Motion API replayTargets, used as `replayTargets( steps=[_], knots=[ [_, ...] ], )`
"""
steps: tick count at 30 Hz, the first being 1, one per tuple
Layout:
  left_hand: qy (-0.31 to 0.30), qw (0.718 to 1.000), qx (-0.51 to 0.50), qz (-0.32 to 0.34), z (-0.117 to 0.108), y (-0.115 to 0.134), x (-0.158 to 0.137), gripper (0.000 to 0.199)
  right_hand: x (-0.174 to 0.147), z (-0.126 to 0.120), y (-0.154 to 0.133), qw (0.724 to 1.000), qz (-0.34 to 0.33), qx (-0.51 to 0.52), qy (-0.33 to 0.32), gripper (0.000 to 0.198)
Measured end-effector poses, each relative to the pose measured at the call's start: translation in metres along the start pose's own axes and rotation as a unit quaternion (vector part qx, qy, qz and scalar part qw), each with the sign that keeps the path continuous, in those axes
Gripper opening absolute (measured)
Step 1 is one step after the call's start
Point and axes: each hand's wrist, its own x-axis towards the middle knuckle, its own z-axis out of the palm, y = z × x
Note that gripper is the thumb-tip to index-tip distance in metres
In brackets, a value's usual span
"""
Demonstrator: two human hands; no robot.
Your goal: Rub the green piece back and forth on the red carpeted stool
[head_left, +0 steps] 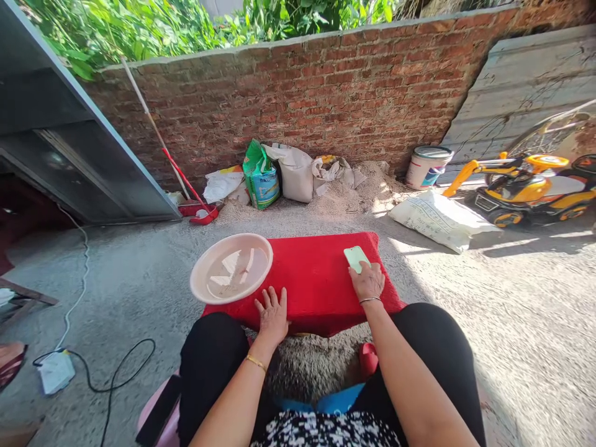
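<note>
A low table covered with a red cloth (316,273) stands in front of my knees. My left hand (273,316) lies on its near edge with fingers spread, holding nothing, just right of a pale pink basin (200,285). Clear water fills the basin and reflects light; small bits show at its bottom. At the right end of the cloth, my right hand (369,282) grips the near end of a pale green phone (356,256). The phone lies low over the cloth; whether it touches it I cannot tell. My fingertips partly cover it.
Along the brick wall (326,93) stand a green bag (261,177), a white sack (297,174) and a bucket (428,166). A flat sack (437,217) and a yellow toy excavator (535,186) are at right. A black cable (112,388) and power strip (56,371) lie at left.
</note>
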Motion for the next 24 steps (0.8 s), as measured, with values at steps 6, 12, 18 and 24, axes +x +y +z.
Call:
replayTargets(
  steps=[6, 12, 18, 24],
  knots=[
    [-0.002, 1.000, -0.004, 0.000, 0.003, 0.001, 0.002, 0.099, 0.018, -0.008, 0.039, 0.986, 0.142, 0.055, 0.062, 0.048],
    [0.005, 1.000, -0.019, 0.001, 0.003, 0.000, 0.000, 0.098, -0.012, 0.014, -0.017, 0.987, -0.105, 0.122, 0.011, 0.038],
    [0.012, 1.000, -0.015, 0.003, 0.007, -0.001, 0.000, 0.099, -0.036, 0.032, -0.054, 0.967, -0.234, 0.084, -0.061, 0.037],
    [0.008, 1.000, -0.026, 0.005, 0.006, -0.001, 0.000, 0.098, -0.003, 0.014, -0.009, 0.998, -0.057, 0.005, -0.011, 0.043]
  ],
)
